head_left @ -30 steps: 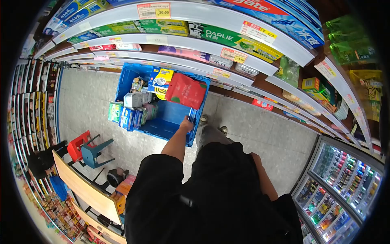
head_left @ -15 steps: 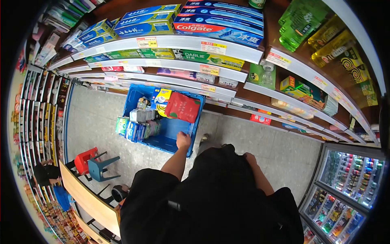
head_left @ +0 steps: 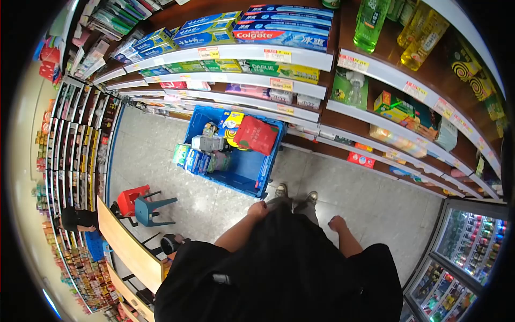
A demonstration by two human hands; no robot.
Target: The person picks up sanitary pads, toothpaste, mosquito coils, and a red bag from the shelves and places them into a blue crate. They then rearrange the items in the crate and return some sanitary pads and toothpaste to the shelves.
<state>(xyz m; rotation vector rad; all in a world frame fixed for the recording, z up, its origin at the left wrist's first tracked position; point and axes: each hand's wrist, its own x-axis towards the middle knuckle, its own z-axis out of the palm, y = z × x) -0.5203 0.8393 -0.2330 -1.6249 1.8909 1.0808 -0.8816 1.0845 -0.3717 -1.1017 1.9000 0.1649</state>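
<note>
My left hand (head_left: 258, 210) hangs by my black shirt, just below the near right corner of the blue crate (head_left: 236, 185) and apart from it. Its fingers are curled in and nothing shows in them. Out to my other side, my right hand (head_left: 337, 223) is loosely closed over the floor, with no object visible in it. On the floor, the crate holds a red package (head_left: 256, 135), a yellow and blue package (head_left: 230, 123), grey-white boxes (head_left: 208, 143) and blue packs (head_left: 196, 161) at its left side.
Shelves ahead carry toothpaste boxes (head_left: 281, 37), with green bottles (head_left: 370, 24) and yellow bottles (head_left: 424, 40) to the right. A red stool (head_left: 131, 199), a teal stool (head_left: 150, 210) and a wooden table (head_left: 129, 241) stand left. Drink fridges (head_left: 466, 236) are at right. Another person (head_left: 78, 219) is far left.
My left hand has moved from over the crate's right side back toward my body. My right hand has swung slightly outward. The view has shifted, and both my shoes now show.
</note>
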